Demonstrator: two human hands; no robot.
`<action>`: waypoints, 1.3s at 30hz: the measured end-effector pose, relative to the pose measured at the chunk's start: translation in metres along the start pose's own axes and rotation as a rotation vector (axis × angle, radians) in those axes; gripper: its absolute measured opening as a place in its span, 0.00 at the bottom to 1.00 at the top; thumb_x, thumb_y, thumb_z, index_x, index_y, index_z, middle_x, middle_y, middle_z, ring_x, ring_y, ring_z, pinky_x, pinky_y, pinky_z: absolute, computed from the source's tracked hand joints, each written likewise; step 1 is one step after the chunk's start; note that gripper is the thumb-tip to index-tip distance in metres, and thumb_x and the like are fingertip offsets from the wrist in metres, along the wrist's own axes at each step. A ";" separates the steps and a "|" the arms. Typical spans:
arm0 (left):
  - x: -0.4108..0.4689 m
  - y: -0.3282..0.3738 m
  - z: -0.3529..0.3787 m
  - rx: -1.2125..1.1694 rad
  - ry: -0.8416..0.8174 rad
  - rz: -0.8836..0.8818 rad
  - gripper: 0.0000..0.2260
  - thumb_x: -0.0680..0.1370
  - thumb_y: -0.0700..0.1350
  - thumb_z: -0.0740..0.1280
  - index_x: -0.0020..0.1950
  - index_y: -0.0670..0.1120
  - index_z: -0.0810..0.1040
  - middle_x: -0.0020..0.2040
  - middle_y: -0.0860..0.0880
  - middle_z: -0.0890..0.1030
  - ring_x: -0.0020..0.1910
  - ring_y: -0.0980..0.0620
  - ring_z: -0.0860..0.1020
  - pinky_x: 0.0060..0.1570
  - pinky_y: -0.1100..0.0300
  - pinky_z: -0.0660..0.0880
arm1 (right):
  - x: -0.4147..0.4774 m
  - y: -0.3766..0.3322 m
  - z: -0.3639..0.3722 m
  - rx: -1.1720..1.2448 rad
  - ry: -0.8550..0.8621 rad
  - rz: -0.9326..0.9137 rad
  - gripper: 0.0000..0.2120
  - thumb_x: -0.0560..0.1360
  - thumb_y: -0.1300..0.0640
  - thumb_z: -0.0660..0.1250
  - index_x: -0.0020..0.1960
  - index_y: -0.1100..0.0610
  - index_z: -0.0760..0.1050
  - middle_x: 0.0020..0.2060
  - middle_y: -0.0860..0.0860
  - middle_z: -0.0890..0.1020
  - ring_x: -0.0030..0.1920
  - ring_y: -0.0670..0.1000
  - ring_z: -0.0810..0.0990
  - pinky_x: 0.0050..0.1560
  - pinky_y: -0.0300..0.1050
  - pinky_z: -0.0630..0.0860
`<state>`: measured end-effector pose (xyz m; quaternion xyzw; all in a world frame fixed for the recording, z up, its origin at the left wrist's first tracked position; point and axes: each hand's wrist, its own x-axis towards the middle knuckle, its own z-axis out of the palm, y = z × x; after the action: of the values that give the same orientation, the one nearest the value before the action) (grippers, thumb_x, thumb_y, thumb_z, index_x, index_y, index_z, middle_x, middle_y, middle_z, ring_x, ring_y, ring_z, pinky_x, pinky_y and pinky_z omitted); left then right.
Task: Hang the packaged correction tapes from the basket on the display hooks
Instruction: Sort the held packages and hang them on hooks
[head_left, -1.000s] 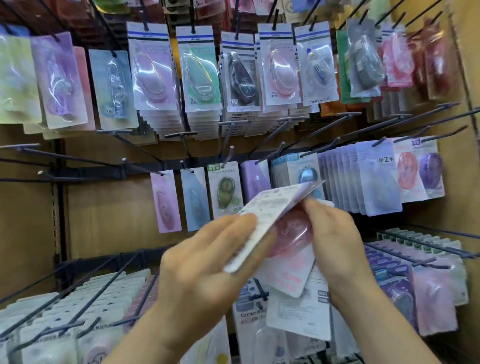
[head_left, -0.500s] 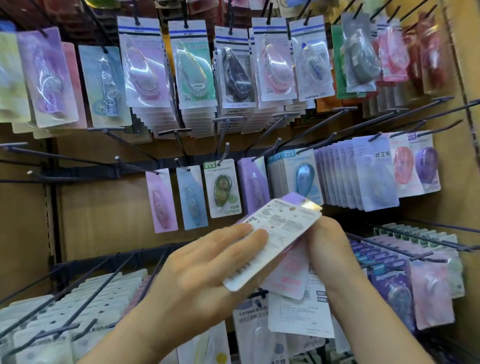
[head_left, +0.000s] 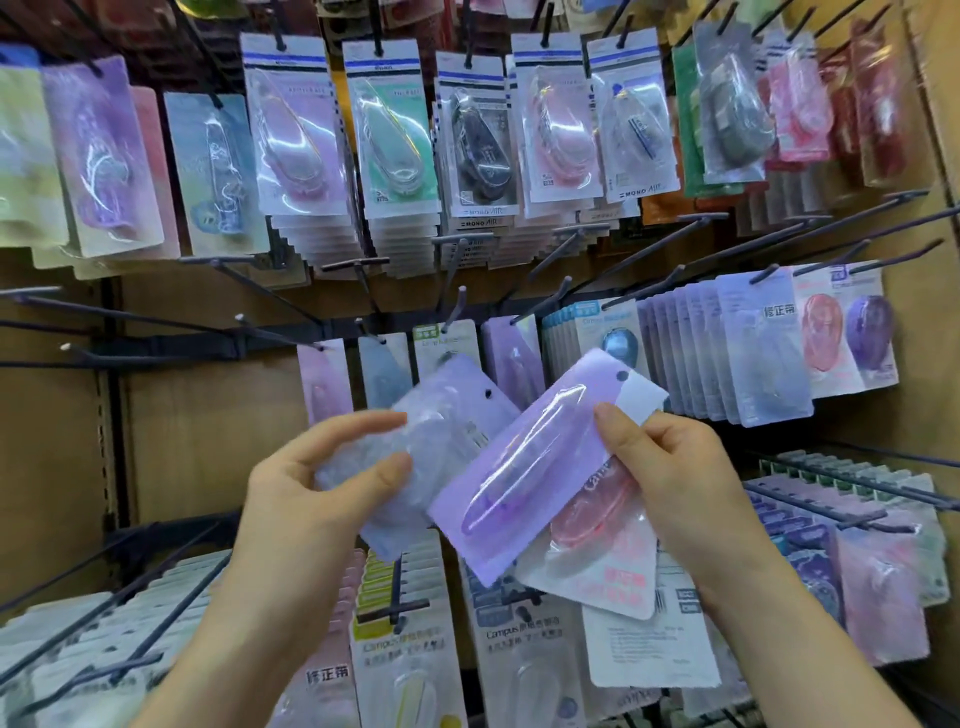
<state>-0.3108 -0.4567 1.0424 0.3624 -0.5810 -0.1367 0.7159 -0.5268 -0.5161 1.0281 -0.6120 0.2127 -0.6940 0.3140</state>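
Now right fingers (head_left: 623, 441) round purple pack (head_left: 519, 483).

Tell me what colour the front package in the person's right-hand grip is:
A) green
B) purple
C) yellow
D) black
B: the right hand pinches a fan of packages, with a purple correction tape package in front, lying over a pink correction tape package.

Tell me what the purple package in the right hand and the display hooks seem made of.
The purple package: matte card backing under a clear, glossy plastic blister, going by the glare streaks. The display hooks: thin dark rods, probably coated metal wire.
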 end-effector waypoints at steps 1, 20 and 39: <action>0.000 0.000 -0.001 -0.001 -0.052 -0.053 0.14 0.66 0.36 0.77 0.46 0.53 0.87 0.46 0.46 0.86 0.46 0.44 0.83 0.47 0.49 0.79 | 0.001 0.000 0.000 0.008 -0.035 0.004 0.23 0.75 0.52 0.66 0.22 0.56 0.74 0.20 0.45 0.72 0.21 0.43 0.68 0.24 0.33 0.66; 0.007 0.023 0.039 0.032 -0.567 -0.272 0.12 0.69 0.50 0.72 0.41 0.42 0.87 0.43 0.43 0.86 0.40 0.52 0.83 0.43 0.62 0.77 | 0.079 -0.042 -0.008 -0.106 -0.155 -0.083 0.19 0.78 0.53 0.67 0.35 0.66 0.78 0.30 0.55 0.76 0.29 0.49 0.74 0.29 0.33 0.71; 0.034 0.016 0.064 0.124 -0.332 -0.299 0.13 0.75 0.48 0.72 0.36 0.40 0.83 0.39 0.37 0.83 0.38 0.47 0.77 0.43 0.55 0.70 | 0.108 -0.031 -0.014 -0.289 -0.219 0.169 0.19 0.77 0.47 0.68 0.33 0.59 0.79 0.22 0.47 0.80 0.22 0.42 0.77 0.24 0.31 0.69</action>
<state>-0.3641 -0.4893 1.0816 0.4604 -0.6380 -0.2630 0.5584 -0.5518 -0.5701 1.1245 -0.7026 0.3254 -0.5565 0.3014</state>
